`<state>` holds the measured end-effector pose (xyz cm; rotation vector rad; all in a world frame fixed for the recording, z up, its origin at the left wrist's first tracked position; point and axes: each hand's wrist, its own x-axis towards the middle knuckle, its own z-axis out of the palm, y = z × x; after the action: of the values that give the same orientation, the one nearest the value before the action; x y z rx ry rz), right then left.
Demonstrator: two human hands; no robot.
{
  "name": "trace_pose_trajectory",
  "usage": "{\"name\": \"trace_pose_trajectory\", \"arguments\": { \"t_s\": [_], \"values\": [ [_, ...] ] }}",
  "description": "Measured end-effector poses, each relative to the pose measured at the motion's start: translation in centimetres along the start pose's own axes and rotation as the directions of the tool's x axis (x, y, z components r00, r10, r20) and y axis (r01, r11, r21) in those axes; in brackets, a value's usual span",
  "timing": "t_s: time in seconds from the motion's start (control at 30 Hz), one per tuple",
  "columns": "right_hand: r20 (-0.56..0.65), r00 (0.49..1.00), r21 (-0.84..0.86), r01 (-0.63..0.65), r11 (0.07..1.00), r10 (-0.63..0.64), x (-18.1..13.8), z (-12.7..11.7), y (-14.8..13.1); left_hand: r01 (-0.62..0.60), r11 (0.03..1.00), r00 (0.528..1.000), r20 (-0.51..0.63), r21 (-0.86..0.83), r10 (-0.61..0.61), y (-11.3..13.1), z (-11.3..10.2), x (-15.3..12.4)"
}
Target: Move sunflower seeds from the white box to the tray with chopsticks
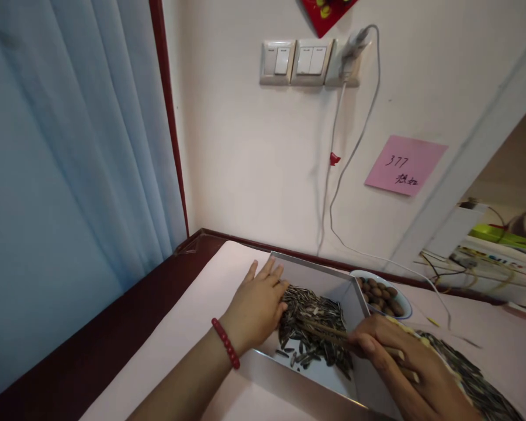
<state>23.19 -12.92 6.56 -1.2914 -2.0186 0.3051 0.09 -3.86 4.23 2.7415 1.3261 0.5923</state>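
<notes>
A white-walled box (314, 270) holds a heap of striped sunflower seeds (311, 313), with some scattered over its white bottom. Across the box's left side lies my left hand (258, 301), its fingers stretched out and apart by the rim. A red bead bracelet (225, 344) circles that wrist. My right hand (407, 362) is closed around a pair of wooden chopsticks (333, 333). Their tips reach into the seeds, and their back ends stick out by the palm. The far ends of the chopsticks are partly hidden among the seeds.
Behind the box's right corner stands a bowl (405, 304) of brown nuts (379, 292). More sunflower seeds (477, 374) lie right of my right hand, partly hidden. A charging cable (363, 251) runs from the wall socket (342, 64) to the table. A blue curtain (79, 128) hangs left.
</notes>
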Motion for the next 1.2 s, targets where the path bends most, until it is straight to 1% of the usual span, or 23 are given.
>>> {"name": "trace_pose_trajectory", "arguments": {
  "t_s": [0.07,0.13,0.2,0.4,0.53,0.63,0.7,0.8,0.9,1.0,1.07,1.2],
  "values": [
    [0.004,1.000,0.000,-0.009,1.000,0.009,-0.2,0.2,0.1,-0.026,0.998,0.999,0.042,0.065,0.024,0.5,0.3,-0.1],
    [-0.004,1.000,-0.004,-0.007,1.000,0.007,-0.3,0.1,0.1,-0.030,0.996,0.996,0.081,0.090,0.022,0.7,0.6,-0.3],
    [-0.027,1.000,-0.011,-0.006,1.000,0.006,-0.5,-0.3,0.0,-0.023,0.995,0.995,0.103,0.095,0.013,0.6,0.7,-0.3],
    [-0.099,0.995,0.009,0.023,1.000,-0.022,-0.2,-1.6,-0.6,-0.015,0.998,0.993,0.114,0.057,0.008,0.6,0.7,-0.2],
    [-0.052,0.999,0.033,0.003,0.999,-0.001,0.7,-1.8,-0.8,-0.016,0.999,0.993,0.117,0.041,0.011,0.6,0.6,-0.2],
    [-0.002,0.999,0.068,-0.039,0.997,0.040,1.6,-1.1,-0.9,-0.018,0.999,0.993,0.120,0.033,0.014,0.6,0.5,-0.1],
    [0.051,0.997,0.095,-0.064,0.993,0.059,2.1,-0.5,-0.9,-0.017,1.000,0.992,0.122,0.019,0.015,0.7,0.4,0.0],
    [0.121,0.988,0.119,-0.111,0.987,0.096,2.3,-0.1,-0.7,-0.009,0.999,0.990,0.141,-0.035,0.014,0.6,0.0,0.1],
    [0.139,0.981,0.122,-0.154,0.981,0.136,2.2,-0.5,-0.3,0.017,0.991,0.984,0.176,-0.129,0.006,0.2,-0.4,0.2],
    [0.114,0.982,0.112,-0.163,0.980,0.150,2.4,-1.2,0.2,0.044,0.975,0.983,0.184,-0.218,-0.003,-0.3,-0.6,0.2],
    [0.076,0.986,0.118,-0.156,0.981,0.147,2.6,-1.6,0.4,0.048,0.964,0.985,0.174,-0.263,-0.002,-0.5,-0.6,0.3],
    [0.013,0.991,0.130,-0.132,0.983,0.131,3.3,-1.3,0.3,0.047,0.950,0.988,0.156,-0.309,0.002,-0.7,-0.5,0.4]
  ]
}}
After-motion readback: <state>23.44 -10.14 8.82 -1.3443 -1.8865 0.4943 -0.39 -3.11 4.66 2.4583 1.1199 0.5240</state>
